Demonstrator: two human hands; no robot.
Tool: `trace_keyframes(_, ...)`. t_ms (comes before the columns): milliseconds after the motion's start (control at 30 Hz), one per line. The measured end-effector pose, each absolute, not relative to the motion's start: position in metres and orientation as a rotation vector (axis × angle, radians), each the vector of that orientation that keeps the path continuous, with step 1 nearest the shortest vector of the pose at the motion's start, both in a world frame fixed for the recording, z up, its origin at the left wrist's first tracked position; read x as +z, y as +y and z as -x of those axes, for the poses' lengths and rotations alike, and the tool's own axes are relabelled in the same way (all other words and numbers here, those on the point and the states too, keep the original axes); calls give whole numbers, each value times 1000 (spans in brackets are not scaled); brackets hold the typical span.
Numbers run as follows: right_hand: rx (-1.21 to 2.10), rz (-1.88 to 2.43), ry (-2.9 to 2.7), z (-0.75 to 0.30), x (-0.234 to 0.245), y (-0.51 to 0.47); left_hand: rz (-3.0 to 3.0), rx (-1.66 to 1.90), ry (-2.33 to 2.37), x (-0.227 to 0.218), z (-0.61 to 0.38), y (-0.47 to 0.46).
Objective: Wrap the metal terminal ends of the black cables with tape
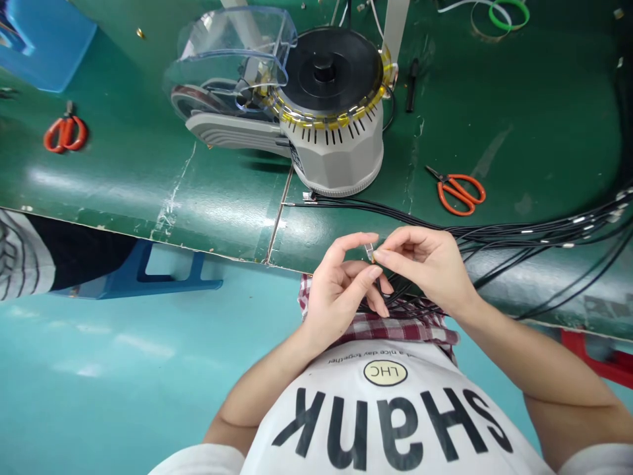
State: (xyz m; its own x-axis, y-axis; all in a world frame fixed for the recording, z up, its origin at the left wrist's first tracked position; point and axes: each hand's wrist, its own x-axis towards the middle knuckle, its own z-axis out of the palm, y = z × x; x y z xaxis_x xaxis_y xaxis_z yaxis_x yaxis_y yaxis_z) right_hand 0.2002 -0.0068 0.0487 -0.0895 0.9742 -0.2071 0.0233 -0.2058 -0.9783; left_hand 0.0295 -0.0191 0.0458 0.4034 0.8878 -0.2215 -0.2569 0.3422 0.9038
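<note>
My right hand (430,264) is closed in a pinch, thumb and index finger on a small shiny piece (369,251), with a trace of yellow-brown at its lower end. Whether it is a connector or a bit of tape is too small to tell. Facing it, my left hand (341,284) curls its fingers around a thin black cable, its thumb and index finger close to the piece. Most of that cable is hidden by the fingers. Below and beside both hands runs a bundle of black cables (489,234), which hangs partly over the table edge onto my lap.
A round tape dispenser (336,155) with yellow tape stands ahead on the green table (494,86). Orange-handled scissors (459,192) lie to the right, another pair (65,134) far left. A black marker (412,86), a blue bin (54,46) and a blue stool (163,280) also show.
</note>
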Motion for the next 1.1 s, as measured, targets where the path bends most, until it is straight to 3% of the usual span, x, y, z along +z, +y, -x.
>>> trace_keyframes(533, 1229, 1405, -1278, -191, 49, -14, -906, 878, 850, 47, -33, -20)
trace_keyframes(1100, 1513, 1228, -1091, -198, 45, -16, -861, 872, 802, 43, -30, -18)
